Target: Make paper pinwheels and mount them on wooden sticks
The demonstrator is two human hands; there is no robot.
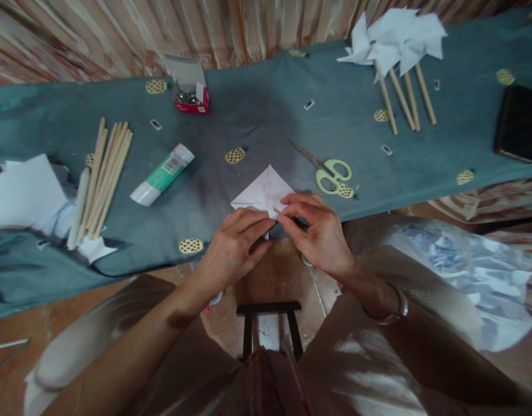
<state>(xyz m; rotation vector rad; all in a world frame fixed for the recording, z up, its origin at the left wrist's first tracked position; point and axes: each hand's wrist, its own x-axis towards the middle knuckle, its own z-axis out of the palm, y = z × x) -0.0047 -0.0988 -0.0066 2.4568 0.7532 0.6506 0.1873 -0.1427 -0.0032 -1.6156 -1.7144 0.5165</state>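
Note:
A white square of folded paper point(265, 188) lies cornerwise on the blue-grey cloth point(257, 115) at the table's near edge. My left hand point(234, 245) and my right hand point(316, 228) meet at its near corner, fingers curled and pinching the paper's edge. Yellow-handled scissors point(329, 169) lie just right of the paper. A glue stick point(162, 175) with a green label lies to the left.
A bundle of wooden sticks point(103, 173) and white paper sheets point(25, 193) lie at the left. A red box of pins point(190, 95) stands open at the back. Finished paper pinwheels point(396, 43) on sticks lie back right, a dark phone point(520, 124) far right.

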